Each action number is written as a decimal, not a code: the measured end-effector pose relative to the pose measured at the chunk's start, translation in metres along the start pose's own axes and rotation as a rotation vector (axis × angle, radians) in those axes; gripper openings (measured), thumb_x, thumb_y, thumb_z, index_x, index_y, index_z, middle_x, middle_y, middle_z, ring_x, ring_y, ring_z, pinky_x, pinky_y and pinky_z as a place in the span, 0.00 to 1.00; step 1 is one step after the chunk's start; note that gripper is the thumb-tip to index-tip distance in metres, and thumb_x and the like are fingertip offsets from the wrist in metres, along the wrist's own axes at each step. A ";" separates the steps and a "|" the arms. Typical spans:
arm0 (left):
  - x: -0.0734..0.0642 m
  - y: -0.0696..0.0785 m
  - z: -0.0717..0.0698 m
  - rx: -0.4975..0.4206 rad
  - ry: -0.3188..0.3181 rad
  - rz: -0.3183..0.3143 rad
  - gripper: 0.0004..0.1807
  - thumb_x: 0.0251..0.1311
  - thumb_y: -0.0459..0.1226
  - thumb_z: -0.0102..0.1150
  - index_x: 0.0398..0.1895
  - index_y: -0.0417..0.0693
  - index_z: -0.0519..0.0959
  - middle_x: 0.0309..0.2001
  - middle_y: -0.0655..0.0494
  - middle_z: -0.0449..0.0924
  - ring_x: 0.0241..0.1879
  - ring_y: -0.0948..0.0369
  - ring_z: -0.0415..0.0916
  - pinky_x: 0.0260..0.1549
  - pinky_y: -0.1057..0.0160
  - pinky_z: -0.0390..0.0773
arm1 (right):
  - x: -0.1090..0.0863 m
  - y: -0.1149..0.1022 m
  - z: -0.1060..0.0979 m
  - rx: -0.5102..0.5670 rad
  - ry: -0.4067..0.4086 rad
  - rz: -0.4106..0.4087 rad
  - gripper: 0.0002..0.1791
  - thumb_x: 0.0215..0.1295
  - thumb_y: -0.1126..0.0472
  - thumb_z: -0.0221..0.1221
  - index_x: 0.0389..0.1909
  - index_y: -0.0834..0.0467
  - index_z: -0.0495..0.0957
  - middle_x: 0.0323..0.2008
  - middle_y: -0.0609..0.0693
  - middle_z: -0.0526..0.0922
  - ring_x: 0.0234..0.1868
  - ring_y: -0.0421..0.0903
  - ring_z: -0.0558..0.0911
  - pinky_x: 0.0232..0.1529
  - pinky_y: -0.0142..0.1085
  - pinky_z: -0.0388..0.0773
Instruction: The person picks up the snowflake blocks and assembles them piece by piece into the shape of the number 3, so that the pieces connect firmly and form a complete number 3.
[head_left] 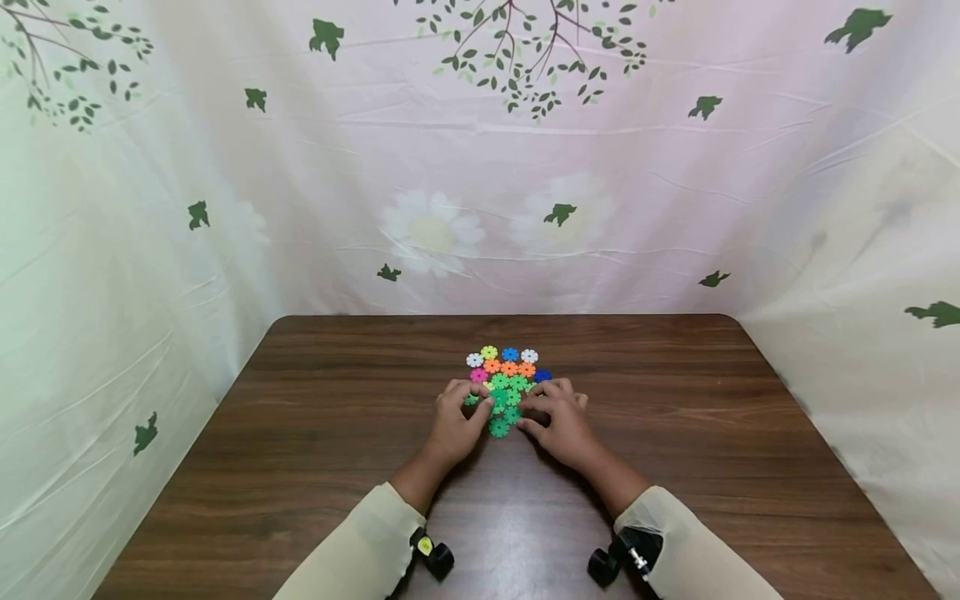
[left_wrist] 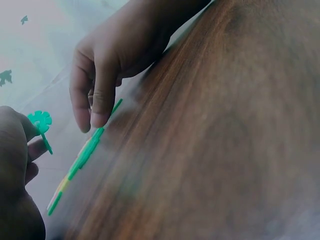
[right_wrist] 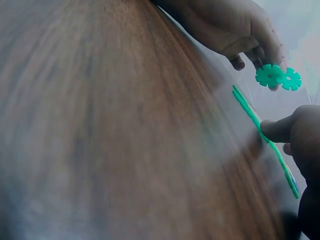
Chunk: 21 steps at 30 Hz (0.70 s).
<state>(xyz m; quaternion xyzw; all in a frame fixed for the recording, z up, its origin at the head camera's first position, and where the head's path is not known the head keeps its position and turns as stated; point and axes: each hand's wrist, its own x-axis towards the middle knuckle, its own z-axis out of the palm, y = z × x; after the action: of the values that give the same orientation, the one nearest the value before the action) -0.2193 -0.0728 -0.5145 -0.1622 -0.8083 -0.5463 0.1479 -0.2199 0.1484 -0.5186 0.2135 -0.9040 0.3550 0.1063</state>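
A flat panel of interlocked notched plastic discs (head_left: 517, 382) lies on the table, green nearest me, with orange, white, blue, pink and yellow discs farther off. My left hand (head_left: 454, 417) pinches a pair of joined green discs (right_wrist: 270, 75) between thumb and fingers, raised above the panel. These discs stand at an angle to each other in the left wrist view. On the other side, my right hand (head_left: 561, 417) grips the panel's right edge, its thumb (right_wrist: 275, 129) against the green discs. Its other fingertips are partly hidden.
The brown wooden table (head_left: 337, 467) extends on all sides of the panel. A pale curtain (head_left: 480, 150) with printed leaves and flowers hangs behind it and along both sides. Each wrist wears a black camera mount (head_left: 441, 560).
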 end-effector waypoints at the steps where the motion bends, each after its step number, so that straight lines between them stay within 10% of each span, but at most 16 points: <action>1: 0.000 0.000 0.000 0.004 -0.002 -0.006 0.03 0.72 0.32 0.68 0.42 0.39 0.87 0.49 0.42 0.86 0.55 0.45 0.82 0.61 0.37 0.79 | 0.000 0.000 0.000 -0.007 -0.006 -0.004 0.11 0.64 0.60 0.78 0.46 0.52 0.94 0.51 0.51 0.85 0.58 0.55 0.73 0.54 0.51 0.52; 21: 0.001 -0.005 0.001 0.000 -0.012 -0.062 0.05 0.77 0.33 0.63 0.46 0.41 0.86 0.51 0.43 0.84 0.58 0.47 0.80 0.63 0.43 0.77 | -0.001 -0.002 -0.001 -0.051 -0.003 -0.031 0.04 0.63 0.62 0.78 0.36 0.50 0.92 0.50 0.49 0.92 0.61 0.55 0.77 0.56 0.55 0.53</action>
<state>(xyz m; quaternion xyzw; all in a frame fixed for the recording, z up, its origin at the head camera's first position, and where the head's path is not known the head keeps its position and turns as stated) -0.2219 -0.0736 -0.5186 -0.1403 -0.8139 -0.5495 0.1258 -0.2183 0.1476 -0.5171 0.2251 -0.9096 0.3296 0.1155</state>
